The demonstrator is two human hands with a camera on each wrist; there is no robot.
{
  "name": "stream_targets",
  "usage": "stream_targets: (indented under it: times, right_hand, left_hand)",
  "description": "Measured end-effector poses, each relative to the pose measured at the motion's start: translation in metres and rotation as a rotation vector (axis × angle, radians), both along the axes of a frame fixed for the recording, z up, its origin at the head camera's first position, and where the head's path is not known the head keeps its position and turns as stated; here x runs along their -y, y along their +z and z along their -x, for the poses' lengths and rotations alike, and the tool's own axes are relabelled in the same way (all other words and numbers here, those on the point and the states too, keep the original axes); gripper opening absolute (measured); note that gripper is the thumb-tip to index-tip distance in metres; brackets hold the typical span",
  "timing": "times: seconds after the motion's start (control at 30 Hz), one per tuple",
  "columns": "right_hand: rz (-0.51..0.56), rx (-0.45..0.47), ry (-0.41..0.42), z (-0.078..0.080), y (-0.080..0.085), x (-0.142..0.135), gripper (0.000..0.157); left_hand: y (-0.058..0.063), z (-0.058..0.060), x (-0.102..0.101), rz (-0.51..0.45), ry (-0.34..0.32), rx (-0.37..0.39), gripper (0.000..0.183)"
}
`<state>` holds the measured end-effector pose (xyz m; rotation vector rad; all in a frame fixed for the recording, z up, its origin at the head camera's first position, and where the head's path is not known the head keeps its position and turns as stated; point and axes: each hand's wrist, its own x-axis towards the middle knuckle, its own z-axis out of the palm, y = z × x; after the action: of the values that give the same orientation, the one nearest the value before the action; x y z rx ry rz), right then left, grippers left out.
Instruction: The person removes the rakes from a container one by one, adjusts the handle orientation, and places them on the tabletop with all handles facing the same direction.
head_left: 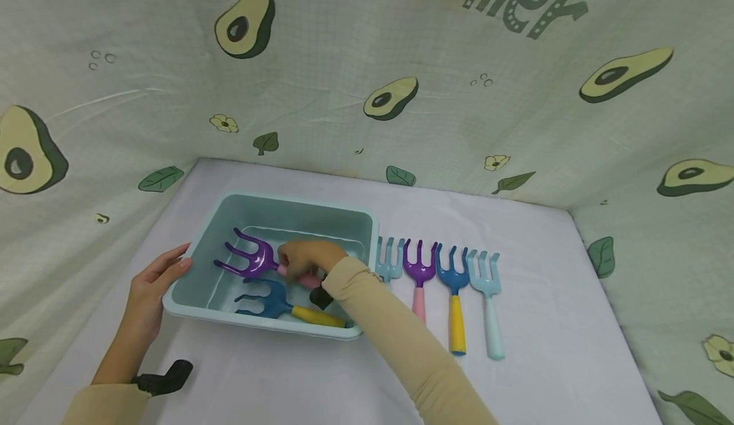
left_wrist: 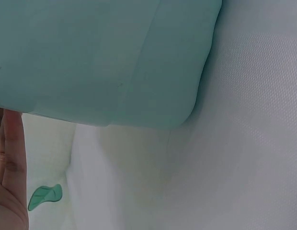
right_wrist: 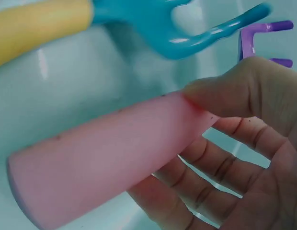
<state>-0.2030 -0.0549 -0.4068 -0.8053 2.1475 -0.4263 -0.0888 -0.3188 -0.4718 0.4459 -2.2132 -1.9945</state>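
My right hand (head_left: 301, 258) grips the pink handle (right_wrist: 100, 153) of a purple hand fork (head_left: 260, 259), thumb on one side and fingers on the other. This fork is inside the pale teal basin (head_left: 241, 324); its three tines point left. Beside it, nearer me, a blue hand fork (head_left: 272, 301) with a yellow handle lies in the basin. My left hand (head_left: 146, 288) touches the basin's left side at the rim, its fingers (left_wrist: 14, 143) straight.
Right of the basin stand in a row a light blue fork (head_left: 390, 259), a purple fork (head_left: 420, 272), a blue fork (head_left: 453, 278) and another light blue fork (head_left: 486, 285). My right sleeve (head_left: 401, 348) crosses the basin's right rim. An avocado-print cloth (head_left: 321, 43) surrounds the white table (head_left: 550, 323).
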Motion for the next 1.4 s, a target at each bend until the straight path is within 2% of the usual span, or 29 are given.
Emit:
stream_targets:
  times: [0.07,0.2,0.27,0.37,0.4,0.57,0.63,0.73,0.87,0.93,0.97,1.03,1.17,1.27,1.33,1.4]
  right_hand:
    - [0.030,0.004,0.003,0.002,0.001,-0.002,0.014]
    - [0.097,0.029,0.011,0.005,0.002,-0.002,0.014]
    - [0.131,0.066,0.001,0.006,0.002,-0.002,0.014]
    - [0.161,0.116,-0.023,0.008,0.002,-0.002,0.016]
    - [0.168,0.126,-0.028,0.008,0.002,-0.002,0.016]
    - [0.223,0.180,-0.049,0.009,0.006,-0.003,0.019]
    - [0.254,0.197,-0.053,0.010,0.009,-0.004,0.021]
    - [0.304,0.223,-0.064,0.011,0.012,-0.006,0.023]
    - [0.382,0.270,-0.096,0.013,0.015,-0.006,0.025]
    - [0.422,0.284,-0.119,0.014,0.017,-0.006,0.024]
    - [0.442,0.287,-0.129,0.014,0.018,-0.006,0.024]
    - [0.480,0.286,-0.145,0.013,0.023,-0.005,0.024]
    - [0.531,0.266,-0.171,0.009,0.034,-0.004,0.025]
    - [0.550,0.240,-0.192,0.007,0.043,-0.008,0.025]
    - [0.566,0.227,-0.211,0.006,0.048,-0.013,0.025]
    - [0.586,0.217,-0.227,0.005,0.054,-0.017,0.024]
  left_hand:
    - [-0.003,0.001,0.002,0.007,-0.018,0.003,0.043]
    - [-0.016,0.004,0.010,0.020,-0.008,0.020,0.045]
    - [-0.016,0.004,0.010,0.040,-0.008,0.032,0.046]
    - [-0.018,0.005,0.010,0.002,-0.003,0.020,0.045]
    - [-0.019,0.005,0.011,0.023,-0.009,0.031,0.046]
    - [-0.046,0.011,0.023,0.012,0.015,0.018,0.047]
    - [-0.053,0.013,0.025,0.018,0.026,0.015,0.048]
    - [-0.046,0.012,0.022,0.001,0.014,-0.005,0.046]
    - [-0.016,0.006,0.006,0.008,-0.002,0.026,0.044]
    - [-0.009,0.004,0.001,-0.024,0.012,0.016,0.043]
    - [-0.007,0.003,0.002,0.005,-0.011,0.027,0.043]
    - [-0.012,0.004,0.007,0.035,-0.014,0.026,0.043]
    - [-0.035,0.007,0.023,0.054,-0.007,0.034,0.045]
    - [-0.049,0.011,0.032,0.017,0.006,0.031,0.047]
    - [-0.050,0.012,0.032,0.010,-0.008,0.008,0.046]
    - [-0.028,0.008,0.020,0.008,-0.015,0.011,0.045]
